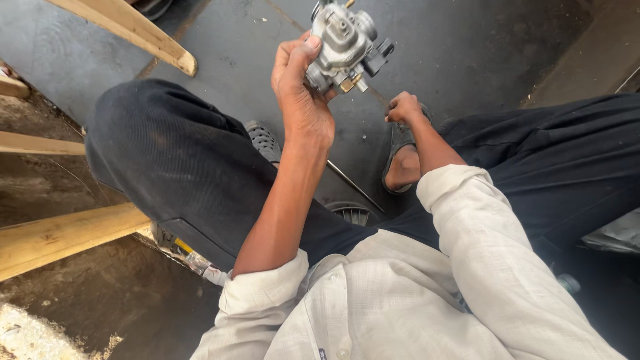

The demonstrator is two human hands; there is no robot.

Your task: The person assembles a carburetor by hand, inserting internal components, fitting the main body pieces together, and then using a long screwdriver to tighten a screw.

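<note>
1. Nearest the camera: my pale shirt sleeves (467, 267), rolled at the forearms, and my dark trousers (180, 160), knees spread, seated low over a dark stained floor (467, 47).
2. Left hand (303, 87) is raised in front of me, fingers curled around the metal carburettor-like part (343, 43), thumb (297, 53) pressed on its near face, the rest of the fingers wrapped behind it (mostly hidden).
3. The part is in the air, held above the floor between my knees, at the top middle of the view. It touches nothing but my left hand.
4. Right hand (402, 107) is lower, just right of the part and apart from it, closed into a loose fist; I cannot tell if it pinches something small.
5. Handling judgement: cast metal body, so probably dense for its size, rigid, no give. The black plastic piece (379, 57) on its right side and the small brass fittings (347, 83) underneath look like the breakable bits. Best grip is around the main grey casting, as now, not by the protrusions. The surface may be oily (workshop floor), so a full wrap beats a fingertip pinch.
6. Below the hands: my sandalled feet (400, 157) on the floor, and a thin metal rod (353, 185) lying near them.
7. Farther out: wooden beams (133, 30) at left.
</note>
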